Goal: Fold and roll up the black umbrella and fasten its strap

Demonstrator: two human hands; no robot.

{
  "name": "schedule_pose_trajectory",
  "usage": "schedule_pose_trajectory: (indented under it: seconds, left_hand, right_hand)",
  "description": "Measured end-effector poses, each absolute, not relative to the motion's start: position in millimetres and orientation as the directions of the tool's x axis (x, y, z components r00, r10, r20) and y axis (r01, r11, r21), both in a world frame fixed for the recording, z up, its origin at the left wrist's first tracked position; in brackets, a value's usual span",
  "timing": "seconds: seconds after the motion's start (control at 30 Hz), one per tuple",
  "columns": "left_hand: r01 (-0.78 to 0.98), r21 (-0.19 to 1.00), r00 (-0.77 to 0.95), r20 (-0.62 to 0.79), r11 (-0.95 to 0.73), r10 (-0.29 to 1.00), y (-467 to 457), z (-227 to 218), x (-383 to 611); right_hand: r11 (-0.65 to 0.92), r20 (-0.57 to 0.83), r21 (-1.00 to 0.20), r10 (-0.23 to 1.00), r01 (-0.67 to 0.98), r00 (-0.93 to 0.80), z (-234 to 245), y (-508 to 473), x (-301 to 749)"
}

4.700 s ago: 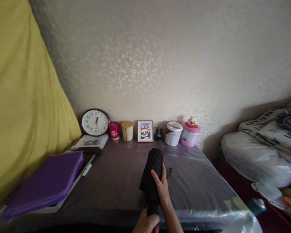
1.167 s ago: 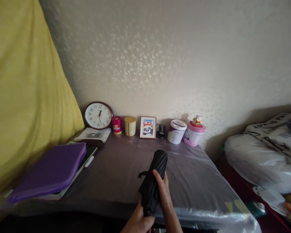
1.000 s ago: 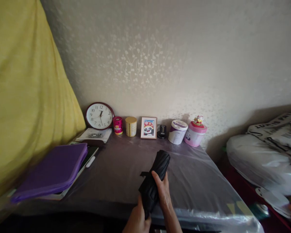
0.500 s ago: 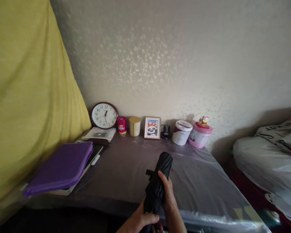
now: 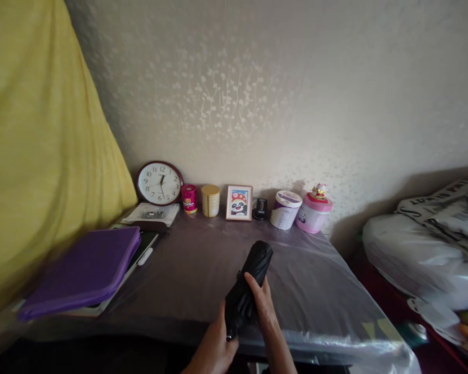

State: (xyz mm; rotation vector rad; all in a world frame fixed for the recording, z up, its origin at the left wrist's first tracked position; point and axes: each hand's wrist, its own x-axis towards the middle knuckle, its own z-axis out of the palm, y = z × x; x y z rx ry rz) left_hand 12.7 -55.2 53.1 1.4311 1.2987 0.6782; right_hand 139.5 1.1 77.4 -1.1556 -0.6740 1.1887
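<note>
A folded black umbrella (image 5: 249, 283) is held over the near edge of a table (image 5: 191, 270) covered in clear plastic. Its closed canopy points away from me toward the wall. My right hand (image 5: 262, 306) is wrapped round the middle of the canopy, fingers pressed on the fabric. My left hand (image 5: 214, 349) grips the lower end near the handle, which is hidden under my fingers. A small strap tab sticks out on the umbrella's left side.
Along the wall stand a round clock (image 5: 159, 183), a red tin (image 5: 189, 198), a yellow tin (image 5: 210, 200), a panda picture frame (image 5: 239, 202), a white tub (image 5: 283, 209) and a pink tub (image 5: 314, 213). A purple folder (image 5: 83, 270) lies left. A yellow curtain (image 5: 31, 156) hangs left; bagged bundles (image 5: 421, 259) lie right.
Both hands have kept hold of the umbrella and shifted along it slightly. The left hand moved from the handle's end up onto the lower canopy. The view swayed a little.
</note>
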Motion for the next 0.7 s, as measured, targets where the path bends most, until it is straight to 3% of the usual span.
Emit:
schedule_pose_trajectory:
  seconds: [0.07, 0.17, 0.37, 0.57, 0.7]
  left_hand:
    - [0.427, 0.902, 0.231, -0.176, 0.063, 0.957, -50.0, 49.0, 9.6]
    - [0.516, 0.854, 0.245, -0.223, 0.068, 0.944, -42.2, 56.4, 2.8]
    - [0.499, 0.866, 0.331, -0.163, -0.026, 0.929, -31.5, 91.2, -16.7]
    - [0.705, 0.674, 0.231, 0.075, -0.220, 0.970, -21.1, 88.3, -2.4]
    - [0.748, 0.625, 0.214, 0.088, -0.221, 0.973, -16.0, 72.8, 11.3]
  right_hand:
    - [-0.061, -0.175, -0.923, 0.946, -0.380, 0.272, 73.9, 2.9, 139.2]
    - [-0.074, -0.204, -0.894, 0.946, -0.442, 0.254, 69.7, 6.1, 137.8]
    - [-0.060, -0.250, -0.834, 0.927, -0.549, 0.278, 67.3, 11.9, 136.0]
    - [-0.065, -0.254, -0.868, 0.910, -0.492, 0.328, 53.4, 21.6, 131.6]
    - [-0.053, -0.213, -0.906, 0.914, -0.419, 0.345, 43.8, 24.8, 128.6]
